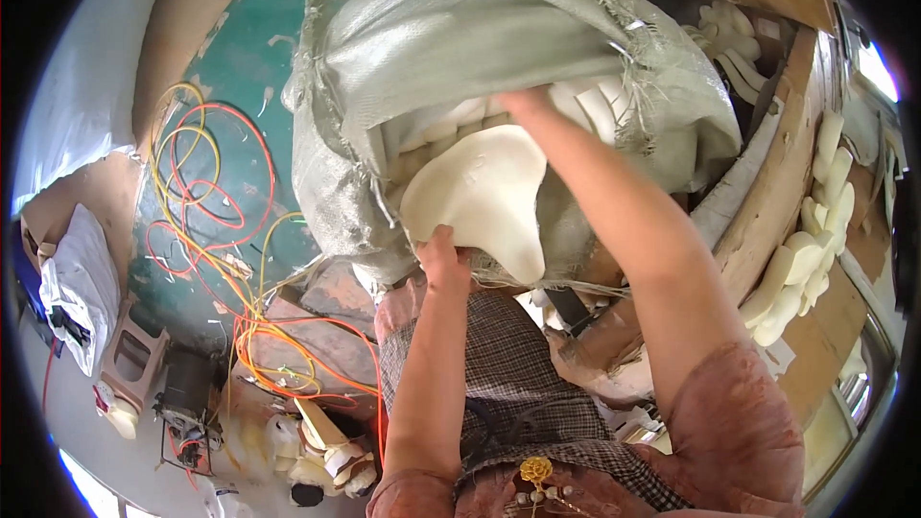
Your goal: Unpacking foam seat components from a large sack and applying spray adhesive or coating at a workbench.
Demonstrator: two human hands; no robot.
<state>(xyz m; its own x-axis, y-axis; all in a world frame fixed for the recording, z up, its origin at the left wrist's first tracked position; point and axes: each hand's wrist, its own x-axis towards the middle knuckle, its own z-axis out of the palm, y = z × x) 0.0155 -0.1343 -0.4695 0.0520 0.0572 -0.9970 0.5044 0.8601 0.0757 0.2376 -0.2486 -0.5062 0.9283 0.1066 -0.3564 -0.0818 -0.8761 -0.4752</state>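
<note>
A cream foam saddle pad, wide at one end and narrowing to a nose, lies tilted at the mouth of a large woven sack. My left hand pinches its near left edge, fingers closed on it. My right arm reaches over the pad's right side into the sack's mouth. There my right hand is beside more foam pads packed inside; its fingers are hidden, so I cannot see whether they grip one.
Orange and yellow hoses lie tangled on the green floor at left. Several stacked foam pads stand at right, beyond a wooden board. A dark motor-like machine and a white bag sit at lower left.
</note>
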